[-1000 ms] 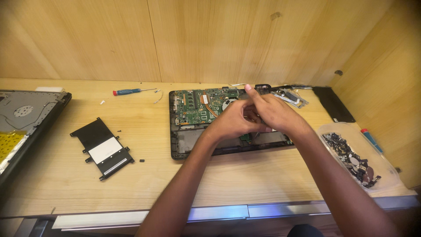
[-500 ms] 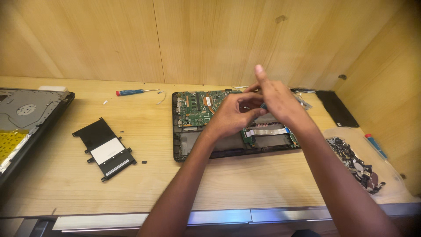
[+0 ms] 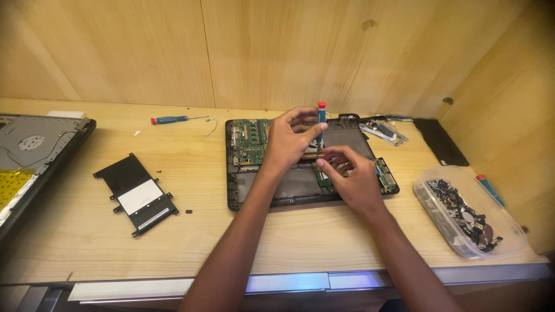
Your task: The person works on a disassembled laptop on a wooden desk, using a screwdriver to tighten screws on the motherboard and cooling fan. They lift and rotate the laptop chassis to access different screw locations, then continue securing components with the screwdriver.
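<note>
An opened laptop base lies on the wooden bench, its green circuit board exposed. My left hand holds a small blue screwdriver with a red cap upright over the middle of the laptop. My right hand rests on the laptop's inner parts just right of the screwdriver tip, fingers pinched near a copper strip; whether it grips anything is unclear.
A flat black battery pack with a white label lies left of the laptop. A second blue screwdriver sits behind it. Another laptop shell is at far left. A clear tub of small parts stands right, near a black panel.
Both hands were bunched together over the laptop's rear. Now the left hand holds the screwdriver upright and the right hand has dropped lower onto the laptop's inside.
</note>
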